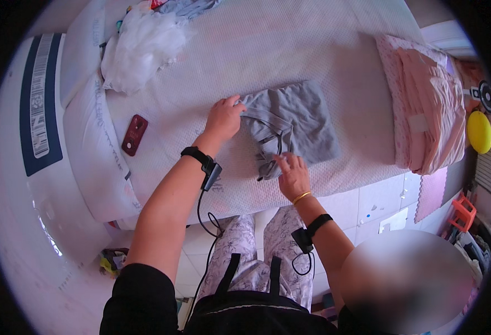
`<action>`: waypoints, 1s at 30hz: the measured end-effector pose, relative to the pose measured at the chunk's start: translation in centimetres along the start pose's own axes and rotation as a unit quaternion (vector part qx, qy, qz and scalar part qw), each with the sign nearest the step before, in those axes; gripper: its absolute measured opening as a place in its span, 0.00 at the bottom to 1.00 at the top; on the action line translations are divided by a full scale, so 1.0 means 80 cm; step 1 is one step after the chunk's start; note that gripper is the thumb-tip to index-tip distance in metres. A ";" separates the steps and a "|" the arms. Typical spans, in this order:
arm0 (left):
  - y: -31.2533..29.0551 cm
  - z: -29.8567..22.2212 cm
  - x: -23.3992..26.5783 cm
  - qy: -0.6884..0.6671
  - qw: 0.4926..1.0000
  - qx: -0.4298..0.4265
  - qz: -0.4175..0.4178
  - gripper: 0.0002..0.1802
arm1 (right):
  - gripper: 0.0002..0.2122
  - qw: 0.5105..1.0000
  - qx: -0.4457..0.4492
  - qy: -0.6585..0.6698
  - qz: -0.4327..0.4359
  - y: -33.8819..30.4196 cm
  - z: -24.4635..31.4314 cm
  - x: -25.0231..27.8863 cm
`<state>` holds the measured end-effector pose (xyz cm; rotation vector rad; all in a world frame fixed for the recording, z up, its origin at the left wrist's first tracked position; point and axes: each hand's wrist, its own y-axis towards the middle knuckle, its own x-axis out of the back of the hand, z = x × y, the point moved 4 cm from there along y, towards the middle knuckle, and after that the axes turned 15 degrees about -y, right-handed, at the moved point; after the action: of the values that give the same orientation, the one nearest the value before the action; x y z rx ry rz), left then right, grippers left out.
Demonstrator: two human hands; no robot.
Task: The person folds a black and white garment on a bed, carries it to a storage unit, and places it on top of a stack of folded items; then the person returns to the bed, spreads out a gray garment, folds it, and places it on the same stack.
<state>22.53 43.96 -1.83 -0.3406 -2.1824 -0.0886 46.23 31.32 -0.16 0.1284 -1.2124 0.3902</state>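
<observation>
A grey garment, folded into a rough rectangle, lies on the pale quilted mattress. Its collar or a band of cloth lies loosely across the left part; I cannot tell which kind of garment it is. My left hand is at its upper left corner, fingers curled and closed on the edge of the cloth. At the near edge, my right hand pinches a bunched bit of the same garment between thumb and fingers. A dark strap with a small box is on each of my wrists.
A dark red phone lies left on the mattress, below a white gauzy bundle. Folded pink fabric is stacked at the right edge. Beyond it are a yellow balloon-like object and an orange stool. Cables hang from my wrist straps.
</observation>
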 end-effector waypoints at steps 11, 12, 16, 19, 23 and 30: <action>-0.076 -0.088 -0.078 -0.137 0.987 0.081 0.020 0.10 | 0.27 0.989 0.049 0.090 0.110 0.005 -0.052 -0.036; -0.083 -0.077 -0.087 -0.130 0.987 0.095 0.006 0.08 | 0.28 0.994 0.039 0.045 0.089 0.013 -0.052 -0.031; -0.096 -0.054 -0.101 -0.090 0.978 0.186 -0.027 0.07 | 0.34 0.990 -0.016 -0.094 0.107 0.031 -0.074 -0.006; -0.084 -0.060 -0.091 -0.044 0.977 0.198 -0.069 0.11 | 0.39 0.974 -0.026 -0.125 0.185 0.035 -0.106 -0.008; -0.056 -0.113 -0.087 -0.100 0.992 0.057 -0.048 0.26 | 0.39 0.980 0.049 -0.135 0.137 0.044 -0.116 0.001; -0.024 -0.133 -0.137 -0.016 0.996 0.078 0.026 0.47 | 0.41 0.963 0.015 -0.205 0.176 0.118 -0.141 0.008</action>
<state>36.46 37.78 -4.17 -0.3118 -2.1937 0.1164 53.05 43.59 -4.59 0.0176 -1.6468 0.7184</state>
